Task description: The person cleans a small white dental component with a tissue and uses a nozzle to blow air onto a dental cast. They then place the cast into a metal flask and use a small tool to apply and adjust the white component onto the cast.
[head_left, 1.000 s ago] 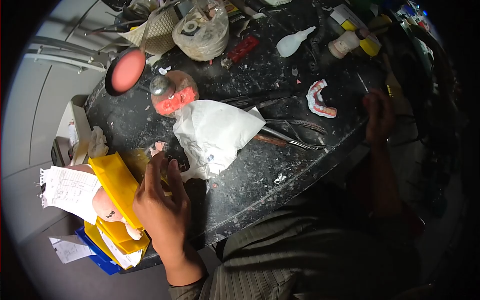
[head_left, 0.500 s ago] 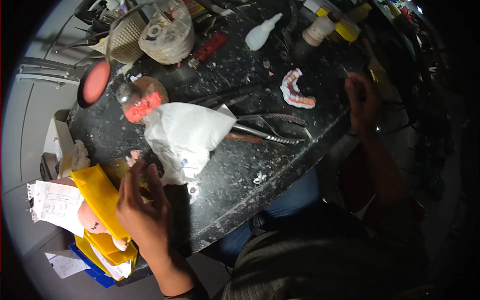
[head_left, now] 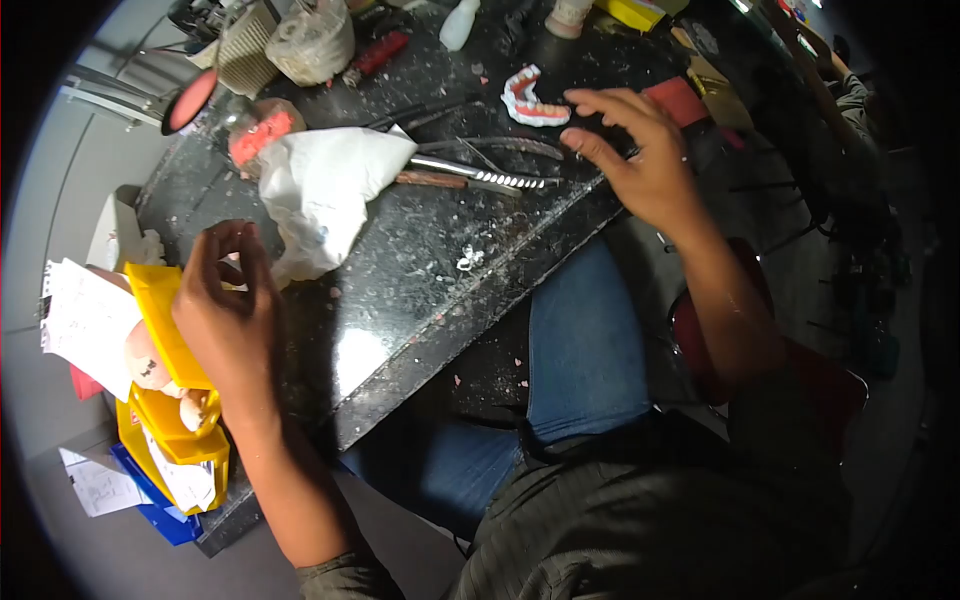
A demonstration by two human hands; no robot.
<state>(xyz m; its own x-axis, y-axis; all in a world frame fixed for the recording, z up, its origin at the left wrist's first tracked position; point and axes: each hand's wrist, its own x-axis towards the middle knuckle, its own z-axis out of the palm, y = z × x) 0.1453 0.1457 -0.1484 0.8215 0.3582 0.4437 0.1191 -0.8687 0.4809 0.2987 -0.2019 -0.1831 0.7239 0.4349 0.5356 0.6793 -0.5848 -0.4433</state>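
Note:
My left hand (head_left: 232,310) is closed in a pinch beside the yellow bin, its fingertips together over the bench. What sits between those fingertips I cannot tell. Just beyond them lies a crumpled white paper or plastic sheet (head_left: 335,185). My right hand (head_left: 640,150) is open, thumb and fingers spread, and holds nothing. Its fingertips are right beside a horseshoe-shaped dental arch (head_left: 535,108) with teeth set in pink and white material, lying on the black bench (head_left: 400,330).
Metal hand tools (head_left: 480,174) lie mid-bench. Behind the sheet is a pink-topped lump (head_left: 265,135). A red-handled tool (head_left: 380,55), a plastic-wrapped pot (head_left: 310,45) and a white squeeze bottle (head_left: 460,25) stand or lie farther back. Yellow bins (head_left: 165,325) with papers line the left edge.
My right hand has moved left to the dental arch and its fingers have spread. My left hand has drawn its fingertips together. The camera view has shifted, so the bench appears higher.

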